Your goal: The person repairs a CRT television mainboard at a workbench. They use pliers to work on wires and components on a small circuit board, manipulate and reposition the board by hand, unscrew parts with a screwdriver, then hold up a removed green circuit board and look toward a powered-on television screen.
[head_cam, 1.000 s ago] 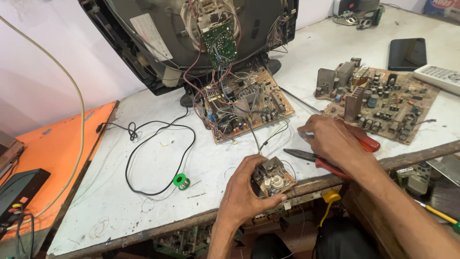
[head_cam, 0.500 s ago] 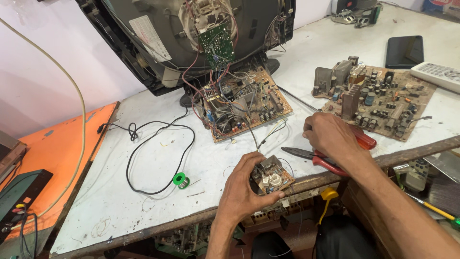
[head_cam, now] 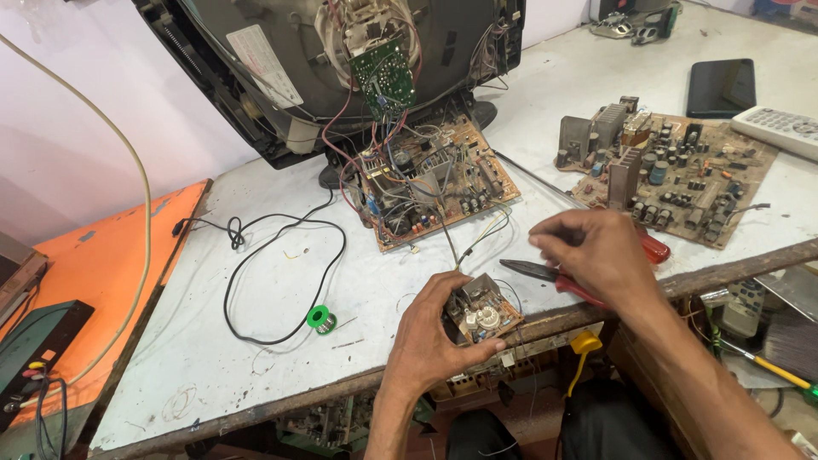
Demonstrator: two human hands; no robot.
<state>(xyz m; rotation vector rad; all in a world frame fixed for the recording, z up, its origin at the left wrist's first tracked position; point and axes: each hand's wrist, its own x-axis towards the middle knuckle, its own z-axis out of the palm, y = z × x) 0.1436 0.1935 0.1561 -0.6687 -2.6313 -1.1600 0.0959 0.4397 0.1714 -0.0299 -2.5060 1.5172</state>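
My left hand point(head_cam: 430, 341) grips a small metal-cased electronic module point(head_cam: 482, 312) at the front edge of the white workbench point(head_cam: 256, 341). Thin wires run from the module up to a brown circuit board point(head_cam: 439, 183). My right hand point(head_cam: 596, 251) hovers just right of the module with its fingertips pinched together; I see nothing between them. Under it lie red-handled pliers point(head_cam: 545, 274) and a red-handled screwdriver point(head_cam: 656, 249).
An opened CRT television point(head_cam: 281, 77) stands at the back, wired to the brown board. A second circuit board point(head_cam: 682, 170), a dark phone point(head_cam: 721, 87) and a remote point(head_cam: 780, 132) lie to the right. A green solder spool point(head_cam: 321, 319) and black cable point(head_cam: 256, 255) lie left.
Hardly anything: my right hand shifted slightly over the pliers and its fingers pinched closer. My left hand keeps its hold on the module.
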